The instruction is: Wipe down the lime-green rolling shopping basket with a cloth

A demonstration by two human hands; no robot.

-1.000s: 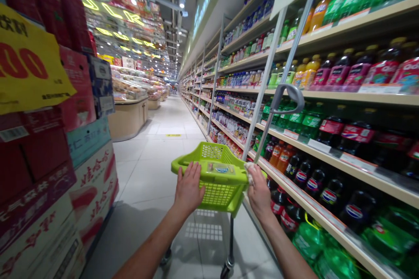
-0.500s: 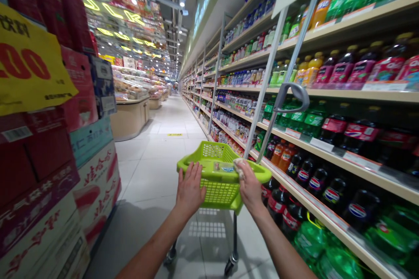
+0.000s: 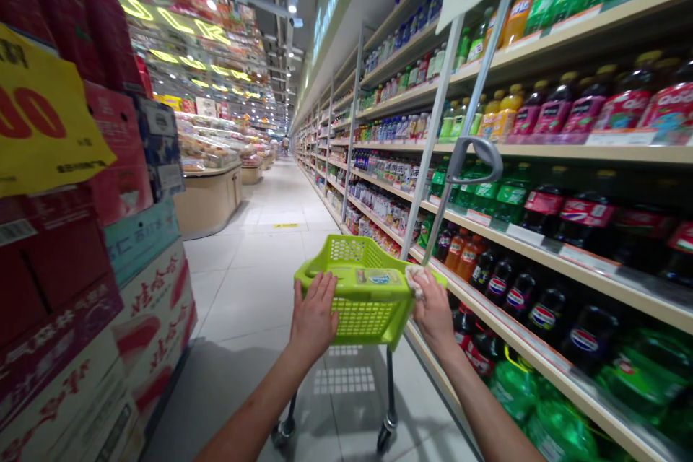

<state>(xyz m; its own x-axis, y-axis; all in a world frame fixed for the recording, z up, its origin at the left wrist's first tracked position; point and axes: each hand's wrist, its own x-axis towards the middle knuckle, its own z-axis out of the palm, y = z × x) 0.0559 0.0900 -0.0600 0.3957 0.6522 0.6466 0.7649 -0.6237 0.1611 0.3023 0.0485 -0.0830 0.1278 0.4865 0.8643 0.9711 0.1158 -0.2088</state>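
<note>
A green plastic shopping cart (image 3: 373, 317) stands in front of me on thin legs with casters. My left hand (image 3: 315, 314) lies on the left end of its handle, fingers stretched out over the top and holding nothing. At the right end, my right hand (image 3: 433, 307) presses a crumpled white cloth (image 3: 416, 280) against the handle, its fingers closed over it. Between the hands, a label (image 3: 376, 276) shows on the handle's top. A grey looped handle on a metal pole (image 3: 476, 159) rises beside the cart on the right.
Shelves of bottled drinks (image 3: 541, 209) line the right side, close to the cart. Stacked drink cartons (image 3: 146, 310) with a yellow price sign (image 3: 48, 115) stand on the left. Further along the tiled aisle (image 3: 265, 253) is a rounded wooden display counter (image 3: 211, 195).
My right hand and the cloth have slid rightward along the handle, uncovering more of the label. My left hand stays in about the same place. The view has shifted slightly.
</note>
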